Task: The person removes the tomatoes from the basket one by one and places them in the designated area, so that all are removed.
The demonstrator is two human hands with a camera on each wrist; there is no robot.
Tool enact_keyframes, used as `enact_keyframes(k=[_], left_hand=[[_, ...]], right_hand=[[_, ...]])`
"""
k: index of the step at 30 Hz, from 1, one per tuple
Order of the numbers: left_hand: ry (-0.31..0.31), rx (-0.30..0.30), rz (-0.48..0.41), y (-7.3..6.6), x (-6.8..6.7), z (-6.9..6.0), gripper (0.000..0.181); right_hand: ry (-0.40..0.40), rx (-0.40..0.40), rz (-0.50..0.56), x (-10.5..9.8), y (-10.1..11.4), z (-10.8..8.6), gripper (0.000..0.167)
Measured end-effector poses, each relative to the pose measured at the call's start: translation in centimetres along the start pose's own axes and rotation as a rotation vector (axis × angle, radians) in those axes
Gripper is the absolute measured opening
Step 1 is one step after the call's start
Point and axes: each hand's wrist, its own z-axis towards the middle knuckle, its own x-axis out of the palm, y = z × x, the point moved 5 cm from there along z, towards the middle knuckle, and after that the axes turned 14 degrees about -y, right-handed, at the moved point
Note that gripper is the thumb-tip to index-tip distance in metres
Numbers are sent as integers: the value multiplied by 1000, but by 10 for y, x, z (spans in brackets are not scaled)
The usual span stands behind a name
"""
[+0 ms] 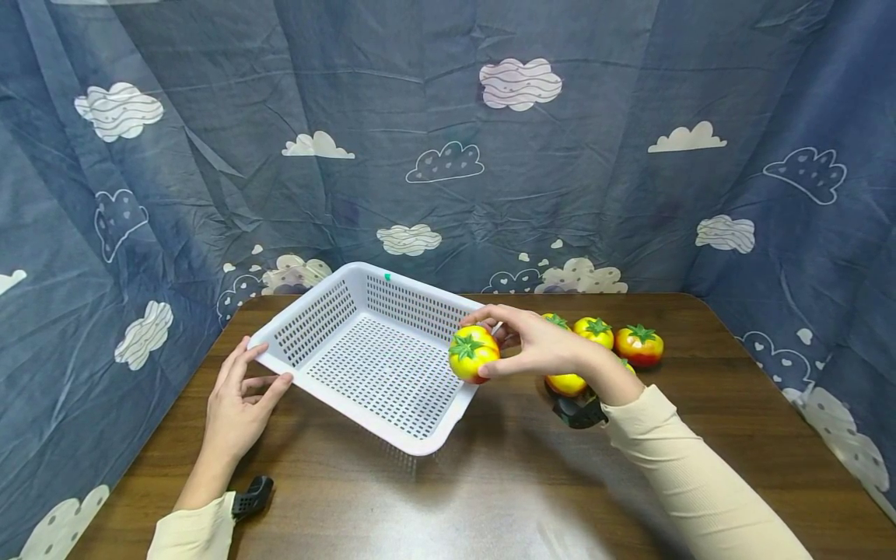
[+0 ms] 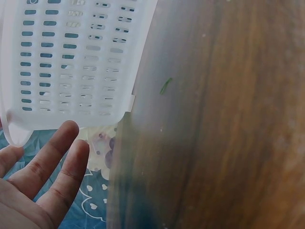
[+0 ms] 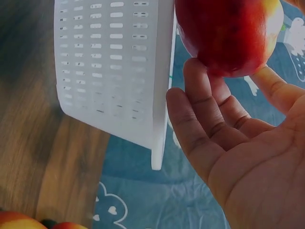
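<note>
A white perforated plastic basket (image 1: 381, 372) stands askew on the wooden table. My left hand (image 1: 236, 408) holds its left corner, thumb and fingers at the rim; in the left wrist view two fingers (image 2: 64, 167) lie beside the basket wall. Between the thumb and fingers of my right hand (image 1: 535, 342) is a red-and-yellow toy tomato (image 1: 473, 354) with green leaves on top. It is above the basket's right end. The right wrist view shows the tomato's red underside (image 3: 224, 38) near the rim.
Several more toy tomatoes (image 1: 639, 346) sit together on the table (image 1: 707, 443) to the right, partly hidden by my right forearm. A blue curtain (image 1: 448, 210) with clouds hangs behind the table and along its sides.
</note>
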Motion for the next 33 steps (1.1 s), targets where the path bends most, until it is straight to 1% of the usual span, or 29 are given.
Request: enact_keyframes(k=[9,15,19,28,33], left_hand=[[-9,3,8,0,-1,0,65],[-9,6,0,-1,0,0,64],[-10,8,-4,-1,1,0,65],[-14,0,-22,-2,0,0,64],[-6,-5,-13,-1,0,-1,65]], right_hand=[[-24,0,-3,-8,-4,-5,65],[-27,26,41,-11,-8,-13,64],[-35,40,52,-15,-12,-18,64],[-65,77,13,-26,-25,-30,61],[-102,104,-12,-33,-32,-37,62]])
